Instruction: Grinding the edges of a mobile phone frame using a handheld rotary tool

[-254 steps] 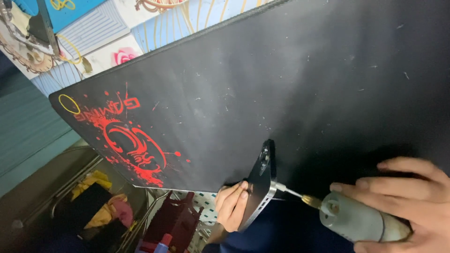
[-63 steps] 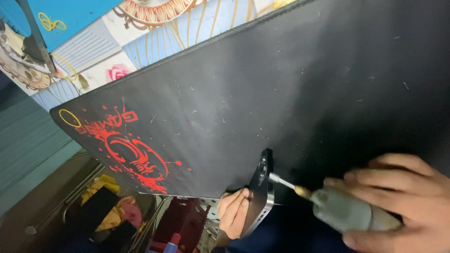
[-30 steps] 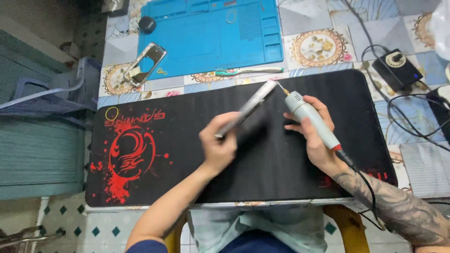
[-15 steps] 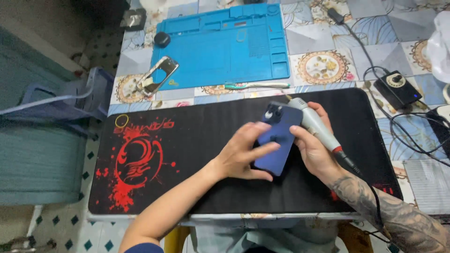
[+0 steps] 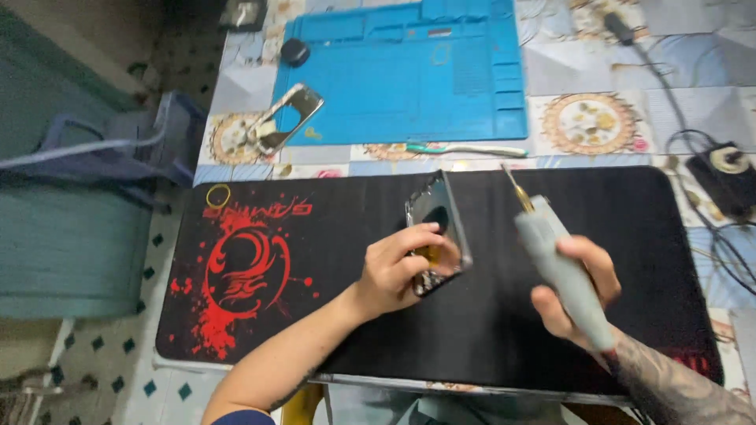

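Observation:
My left hand [image 5: 400, 271] grips an opened phone housing [image 5: 438, 229], tilted so its inner side with dark parts faces me, above a black desk mat [image 5: 488, 330] printed with a red dragon. My right hand [image 5: 573, 295] holds a grey pen-shaped rotary tool [image 5: 561, 264]; its brass tip points up and away, a short way right of the housing and not touching it. A cable runs back from the tool along my tattooed right forearm.
Behind the black mat lies a blue silicone work mat [image 5: 409, 75]. A second phone frame [image 5: 287, 118] and a dark round object [image 5: 294, 51] sit at its left, a slim green tool [image 5: 465, 148] along its front. A black power unit [image 5: 728, 177] with cables is at right.
The view went from close at the mat's edge to overhead. My left hand turned the housing from its blue back to its open inside. The tool tip has drawn away to the right.

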